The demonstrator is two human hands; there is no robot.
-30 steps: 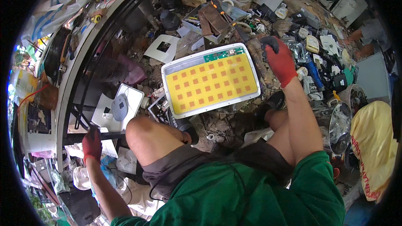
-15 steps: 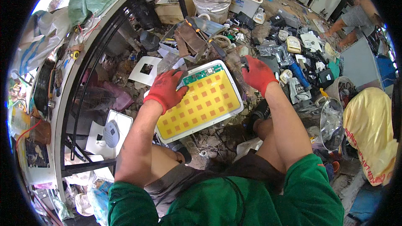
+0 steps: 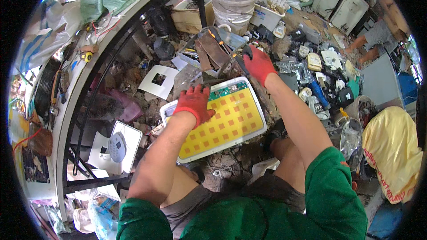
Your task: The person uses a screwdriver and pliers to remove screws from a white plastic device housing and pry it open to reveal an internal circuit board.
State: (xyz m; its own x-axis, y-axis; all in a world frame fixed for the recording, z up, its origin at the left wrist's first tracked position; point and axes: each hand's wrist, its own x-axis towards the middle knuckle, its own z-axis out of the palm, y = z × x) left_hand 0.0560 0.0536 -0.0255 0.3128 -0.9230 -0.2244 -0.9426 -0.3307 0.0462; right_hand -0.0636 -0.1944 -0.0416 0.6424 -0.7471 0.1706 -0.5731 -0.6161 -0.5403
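Observation:
A rectangular white-framed panel point(image 3: 231, 140), yellow with rows of copper-coloured squares, lies tilted on the littered ground between my knees. Along its far edge runs a green circuit strip point(image 3: 226, 90). My left hand point(image 3: 194, 104), in a red glove, rests on the panel's left part with its fingers apart. Past the panel's far right corner is my right hand point(image 3: 259, 66), also in a red glove with dark fingertips. Its fingers are curled, and what is in them is hidden. Right beside them lies a dark, long tool point(image 3: 240, 65), next to brown strips point(image 3: 212, 50) in a tray.
A bucket of circuit boards point(image 3: 231, 11) stands at the back. Small electronic parts point(image 3: 318, 69) heap up on the right, near a yellow sack point(image 3: 391, 146). A metal-framed table point(image 3: 73, 102) borders the left. Another person's legs point(image 3: 371, 46) show at far right.
My right hand has moved left and away from me, to beside the dark tool. My left hand has shifted from the panel's far left edge farther onto its face. The view has moved slightly.

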